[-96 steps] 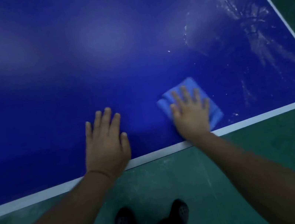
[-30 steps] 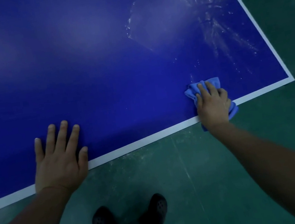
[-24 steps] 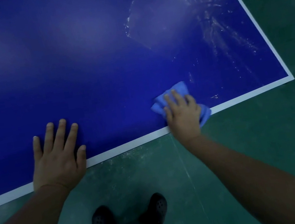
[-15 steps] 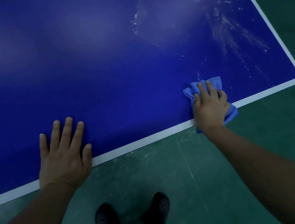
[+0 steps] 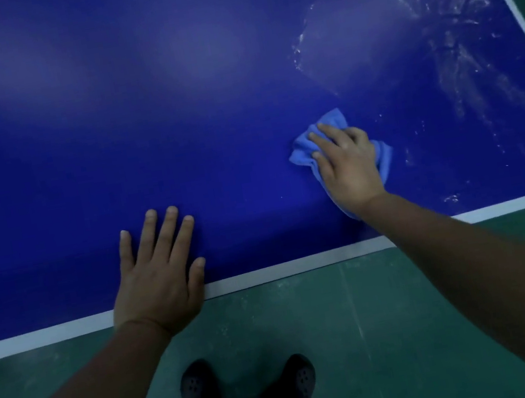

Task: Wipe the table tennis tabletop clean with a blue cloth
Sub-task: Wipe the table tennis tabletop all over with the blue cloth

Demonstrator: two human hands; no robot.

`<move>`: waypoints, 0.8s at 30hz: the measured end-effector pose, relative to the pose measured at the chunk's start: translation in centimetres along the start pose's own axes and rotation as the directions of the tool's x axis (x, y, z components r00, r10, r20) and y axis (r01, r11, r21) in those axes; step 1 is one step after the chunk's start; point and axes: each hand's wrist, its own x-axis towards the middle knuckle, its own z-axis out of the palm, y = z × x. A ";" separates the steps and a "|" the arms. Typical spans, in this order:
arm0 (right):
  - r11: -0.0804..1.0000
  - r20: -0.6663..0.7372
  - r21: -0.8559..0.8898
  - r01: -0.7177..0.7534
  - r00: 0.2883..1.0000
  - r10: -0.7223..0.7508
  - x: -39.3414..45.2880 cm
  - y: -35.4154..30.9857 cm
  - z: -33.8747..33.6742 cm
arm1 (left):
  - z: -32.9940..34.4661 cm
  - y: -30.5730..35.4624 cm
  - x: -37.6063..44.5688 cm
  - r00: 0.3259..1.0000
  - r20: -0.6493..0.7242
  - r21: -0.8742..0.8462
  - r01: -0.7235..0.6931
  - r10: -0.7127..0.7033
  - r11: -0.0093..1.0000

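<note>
The dark blue table tennis tabletop (image 5: 170, 110) fills the upper part of the view. A crumpled light blue cloth (image 5: 331, 119) lies on it a little in from the near edge, right of centre. My right hand (image 5: 348, 167) lies on top of the cloth with its fingers curled into the bunched fabric, hiding most of it. My left hand (image 5: 159, 278) rests flat on the table at the near edge, fingers spread and straight. White dusty smears (image 5: 460, 61) cover the surface to the right of and beyond the cloth.
A white border line (image 5: 283, 270) runs along the near edge and another up the right side (image 5: 514, 10). Below the table is a green floor (image 5: 381, 335). My two dark shoes (image 5: 200, 393) (image 5: 292, 388) stand close to the table edge.
My right hand has slid the cloth left and farther in from the near edge, after sweeping left and right along it. My left hand has stayed flat on the table.
</note>
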 end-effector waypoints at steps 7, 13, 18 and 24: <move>0.945 0.053 0.046 0.323 0.944 -0.326 1.4 -7.4 1.9 | -0.1 0.1 -0.3 0.997 -0.067 -0.072 0.023 -0.027 0.997; 0.859 0.151 0.035 0.510 0.847 -0.509 -9.3 -8.8 0.8 | -0.4 0.6 -1.0 0.990 -0.111 -0.117 0.071 -0.084 0.991; 0.808 0.136 0.076 0.584 0.797 -0.589 -14.4 -6.2 -2.3 | -0.7 1.5 -4.9 0.986 -0.154 -0.205 0.034 -0.066 0.978; 0.513 0.445 0.740 -0.434 0.889 0.109 -7.4 -8.3 -5.6 | -0.9 2.6 -7.9 0.982 -0.144 -0.262 0.083 -0.124 0.961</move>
